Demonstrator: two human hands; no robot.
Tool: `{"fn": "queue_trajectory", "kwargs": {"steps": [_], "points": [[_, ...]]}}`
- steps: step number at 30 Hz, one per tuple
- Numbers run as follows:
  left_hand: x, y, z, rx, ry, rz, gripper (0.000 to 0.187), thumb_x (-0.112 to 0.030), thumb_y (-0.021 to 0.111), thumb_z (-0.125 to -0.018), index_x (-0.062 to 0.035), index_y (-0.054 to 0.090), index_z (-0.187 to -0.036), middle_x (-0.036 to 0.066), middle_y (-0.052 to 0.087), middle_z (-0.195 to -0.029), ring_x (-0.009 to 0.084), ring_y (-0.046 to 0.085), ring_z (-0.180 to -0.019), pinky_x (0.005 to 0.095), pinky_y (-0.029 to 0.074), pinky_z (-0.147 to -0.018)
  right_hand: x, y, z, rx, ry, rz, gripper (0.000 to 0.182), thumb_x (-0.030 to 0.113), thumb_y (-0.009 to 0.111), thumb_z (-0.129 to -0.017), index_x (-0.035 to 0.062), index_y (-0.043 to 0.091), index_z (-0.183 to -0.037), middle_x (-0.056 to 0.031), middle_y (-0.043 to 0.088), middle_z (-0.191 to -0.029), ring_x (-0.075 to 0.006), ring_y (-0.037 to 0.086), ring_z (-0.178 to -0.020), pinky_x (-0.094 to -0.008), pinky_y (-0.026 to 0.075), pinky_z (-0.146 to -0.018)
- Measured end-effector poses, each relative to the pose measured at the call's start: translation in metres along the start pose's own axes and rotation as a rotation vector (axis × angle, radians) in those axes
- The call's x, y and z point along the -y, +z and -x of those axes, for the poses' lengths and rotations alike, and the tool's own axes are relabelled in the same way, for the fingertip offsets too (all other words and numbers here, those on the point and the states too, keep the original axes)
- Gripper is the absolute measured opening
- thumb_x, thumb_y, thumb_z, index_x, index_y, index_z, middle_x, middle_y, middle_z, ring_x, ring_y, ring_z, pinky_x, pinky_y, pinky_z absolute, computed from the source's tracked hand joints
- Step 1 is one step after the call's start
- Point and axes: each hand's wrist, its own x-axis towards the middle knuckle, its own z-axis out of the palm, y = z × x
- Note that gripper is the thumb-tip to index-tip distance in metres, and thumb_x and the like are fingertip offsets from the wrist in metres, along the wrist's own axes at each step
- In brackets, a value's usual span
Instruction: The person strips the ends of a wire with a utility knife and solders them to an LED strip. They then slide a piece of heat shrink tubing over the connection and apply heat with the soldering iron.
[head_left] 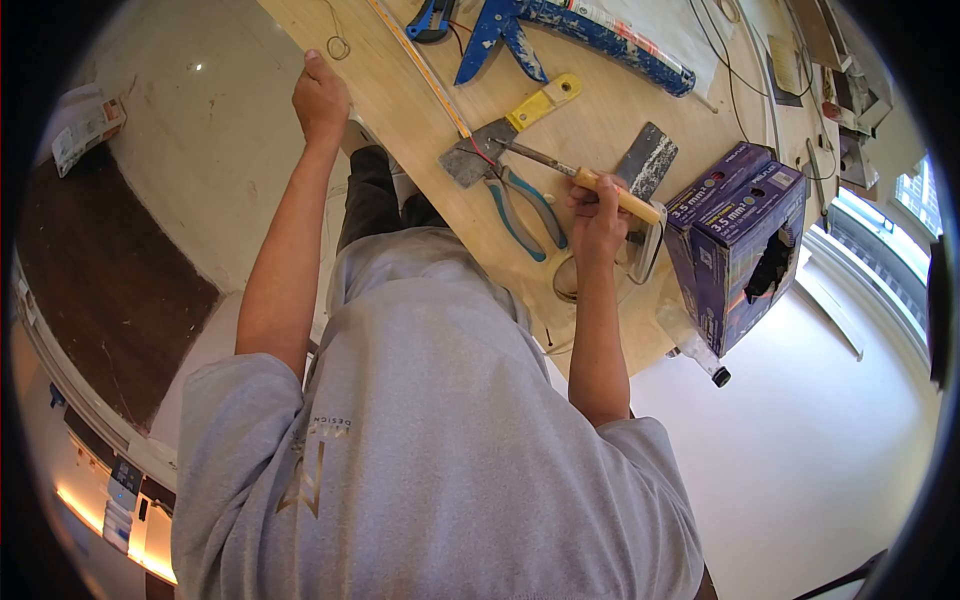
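Observation:
My right hand (598,225) is closed around the wooden handle of a soldering iron (545,160). The iron's tip is over the blade of a yellow-handled putty knife (548,100) lying on the table. An LED strip (425,68) runs down to that blade, with thin red and dark wires at its end. Just below lie grey-and-blue pliers (530,210) with spread handles. My left hand (321,98) is curled closed at the table's edge; whatever its fingers hold, if anything, is hidden.
A blue caulking gun (600,40) and a blue utility knife (431,20) lie at the table's far side. To the right are a stained scraper blade (648,160), purple wire boxes (735,225) and a tape roll (566,278). A bottle (700,350) lies below the boxes.

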Motion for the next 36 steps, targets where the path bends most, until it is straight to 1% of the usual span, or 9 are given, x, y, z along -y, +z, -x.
{"fn": "queue_trajectory", "kwargs": {"steps": [2,5,8,11,14,27,36], "points": [[0.0002,0.0002,-0.0001,-0.002,0.002,-0.006,0.067,-0.046,0.025,-0.099,0.0070,0.066,-0.091,0.029,0.065,-0.090,0.0466,0.060,-0.091,0.0470,0.046,-0.081,0.0002,0.0005,0.0003,0.003,-0.004,0.004,0.014,0.015,0.060,-0.091,0.0014,0.059,-0.094,-0.0105,0.063,-0.079,-0.0159,0.061,-0.061,-0.0284,0.052,-0.054],[0.0008,0.0007,-0.0007,0.000,-0.005,-0.010,0.067,-0.046,0.025,-0.099,0.0068,0.066,-0.092,0.029,0.065,-0.090,0.0462,0.060,-0.091,0.0468,0.046,-0.081,0.0013,-0.0002,0.0005,0.029,-0.005,0.036,0.016,0.020,0.060,-0.092,0.0045,0.058,-0.096,-0.0085,0.065,-0.077,-0.0161,0.063,-0.065,-0.0274,0.053,-0.059],[0.0003,0.0002,-0.0002,0.004,-0.005,-0.014,0.067,-0.047,0.025,-0.099,0.0065,0.065,-0.093,0.028,0.065,-0.091,0.0459,0.060,-0.092,0.0466,0.046,-0.082,0.0024,-0.0001,0.0015,0.031,-0.009,0.046,0.016,0.020,0.061,-0.092,0.0045,0.058,-0.096,-0.0083,0.065,-0.078,-0.0154,0.063,-0.065,-0.0273,0.053,-0.059],[-0.0003,-0.0004,0.0001,0.007,-0.008,-0.018,0.067,-0.047,0.025,-0.099,0.0064,0.066,-0.093,0.028,0.065,-0.091,0.0457,0.060,-0.092,0.0464,0.046,-0.082,0.0025,-0.0005,0.0019,0.047,-0.013,0.037,0.017,0.020,0.060,-0.092,0.0043,0.058,-0.096,-0.0082,0.065,-0.080,-0.0147,0.063,-0.066,-0.0272,0.053,-0.058],[0.0010,-0.0002,-0.0007,0.013,-0.013,-0.010,0.067,-0.047,0.025,-0.099,0.0065,0.065,-0.092,0.028,0.066,-0.091,0.0455,0.060,-0.091,0.0462,0.046,-0.081,0.0023,0.0017,0.0018,0.016,-0.012,0.007,0.014,0.014,0.060,-0.090,0.0006,0.058,-0.094,-0.0113,0.063,-0.079,-0.0162,0.061,-0.061,-0.0281,0.050,-0.054],[0.0021,0.0017,-0.0010,-0.007,-0.016,0.005,0.068,-0.047,0.026,-0.099,0.0074,0.065,-0.088,0.028,0.065,-0.087,0.0454,0.060,-0.088,0.0464,0.046,-0.079,0.0006,0.0004,0.0010,0.010,-0.009,-0.029,0.015,0.014,0.061,-0.090,0.0009,0.058,-0.095,-0.0116,0.063,-0.079,-0.0172,0.061,-0.059,-0.0301,0.052,-0.052],[-0.0010,0.0004,0.0006,-0.011,-0.014,-0.010,0.067,-0.046,0.027,-0.099,0.0078,0.065,-0.090,0.029,0.065,-0.089,0.0460,0.060,-0.090,0.0464,0.046,-0.080,0.0024,0.0047,0.0038,0.002,-0.031,-0.016,0.014,0.013,0.058,-0.092,-0.0005,0.058,-0.094,-0.0122,0.063,-0.078,-0.0169,0.060,-0.060,-0.0299,0.051,-0.051]]}}
